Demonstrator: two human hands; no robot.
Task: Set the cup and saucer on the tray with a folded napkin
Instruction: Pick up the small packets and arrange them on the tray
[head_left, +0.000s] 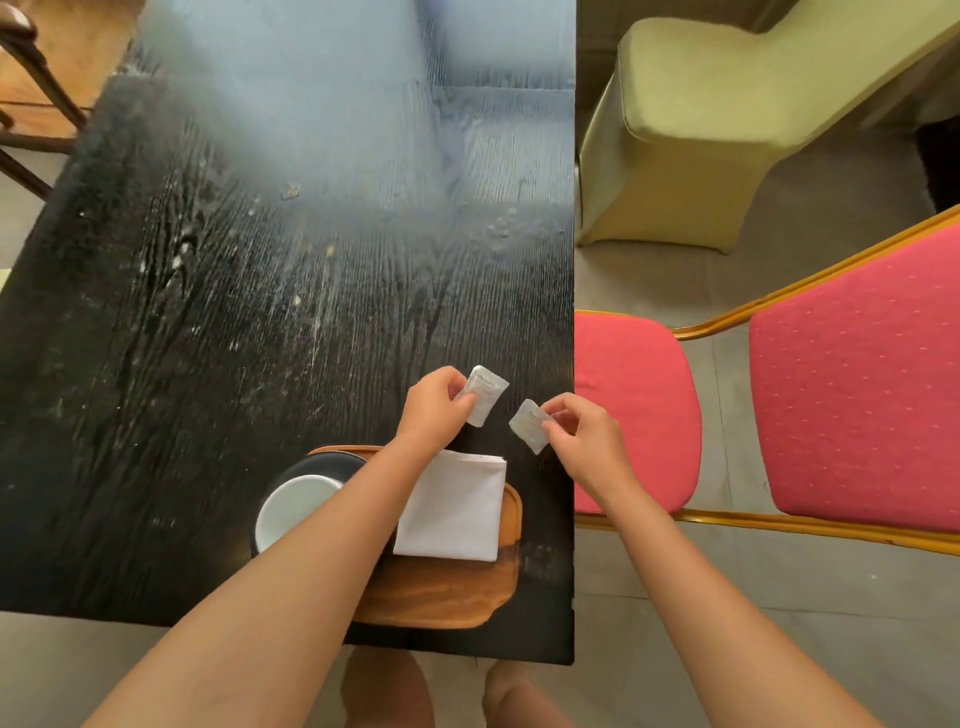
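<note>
A small white packet (485, 393) is pinched in the left hand (434, 410), and another small packet (530, 425) is pinched in the right hand (584, 441), both just past the far edge of the wooden tray (441, 597). On the tray, near the edge of the black table (208, 312), a white cup (293, 506) is seen on a dark saucer (332, 462) at the left. A folded white napkin (457, 509) is laid at the right.

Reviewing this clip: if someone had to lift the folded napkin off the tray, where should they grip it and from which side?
Probably pinch the folded napkin at its far right corner, coming from the right. That corner's stacked edges lie bare near the tray rim, while the left forearm covers its left side and the cup crowds it.
</note>
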